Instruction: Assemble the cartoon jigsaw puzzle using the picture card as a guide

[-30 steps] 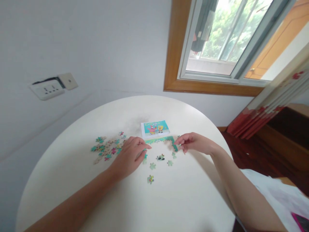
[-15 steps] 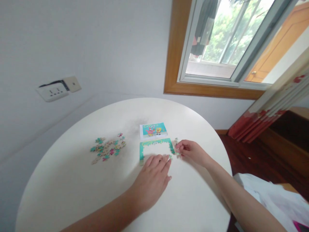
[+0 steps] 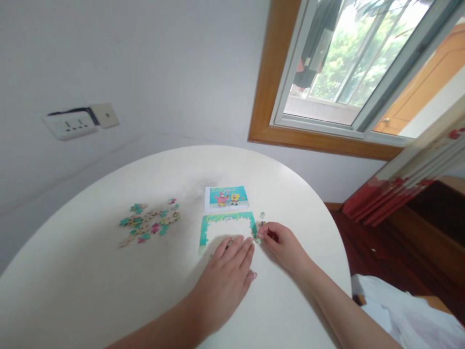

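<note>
A teal jigsaw puzzle border (image 3: 228, 216) lies on the white table, its middle white and unfilled. My left hand (image 3: 227, 278) rests flat over the border's lower edge, fingers outstretched, covering much of that side. At the lower right corner, my right hand (image 3: 281, 242) pinches a small puzzle piece (image 3: 257, 239) against the border; the fingertips partly hide it. Just behind the border is a picture card (image 3: 228, 198) with a pink and a yellow cartoon figure. One loose piece (image 3: 262, 214) lies beside the border's right edge, beyond my right hand.
A heap of loose puzzle pieces (image 3: 154, 224) is spread on the left of the round white table (image 3: 109, 295). The wall with a socket (image 3: 70, 125) and a wood-framed window (image 3: 276, 133) stands behind. A white plastic bag (image 3: 403, 310) is at the lower right.
My right hand has moved left, bringing the piece against the border's lower right corner. My left hand stays flat on the lower edge. The view has shifted slightly.
</note>
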The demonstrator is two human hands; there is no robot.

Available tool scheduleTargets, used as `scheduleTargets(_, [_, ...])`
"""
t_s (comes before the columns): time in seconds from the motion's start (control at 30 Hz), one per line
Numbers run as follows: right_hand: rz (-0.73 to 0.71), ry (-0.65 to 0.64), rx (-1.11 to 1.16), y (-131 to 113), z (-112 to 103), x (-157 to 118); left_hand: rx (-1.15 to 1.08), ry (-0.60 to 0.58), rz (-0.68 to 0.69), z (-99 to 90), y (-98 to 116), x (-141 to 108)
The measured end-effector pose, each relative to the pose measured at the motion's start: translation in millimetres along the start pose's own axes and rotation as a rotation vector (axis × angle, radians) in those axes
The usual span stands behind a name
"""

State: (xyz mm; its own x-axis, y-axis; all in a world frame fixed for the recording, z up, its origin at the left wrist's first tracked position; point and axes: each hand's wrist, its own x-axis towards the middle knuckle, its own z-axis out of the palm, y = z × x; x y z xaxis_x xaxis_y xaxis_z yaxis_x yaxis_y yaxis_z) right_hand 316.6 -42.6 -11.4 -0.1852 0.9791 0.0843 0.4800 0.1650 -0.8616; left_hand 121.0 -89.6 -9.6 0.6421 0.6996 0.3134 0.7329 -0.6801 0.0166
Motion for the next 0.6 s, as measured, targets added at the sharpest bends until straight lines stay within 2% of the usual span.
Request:
scheduleTargets(0.2, [-0.007,0.020,-0.075,3.4,5.6,0.0,0.010,-0.036,0.017,2.2,-3.1,2.1])
scheduleTargets(0.43, [0.007,0.013,-0.145,-3.5,6.1,-1.4,-0.070,-0.048,0.043,-9.6,-11.3,5.0])
scheduleTargets(0.6, [0.003,0.012,-0.182,-9.0,5.4,-3.8,-0.107,-0.072,0.043,-11.3,-11.9,4.8])
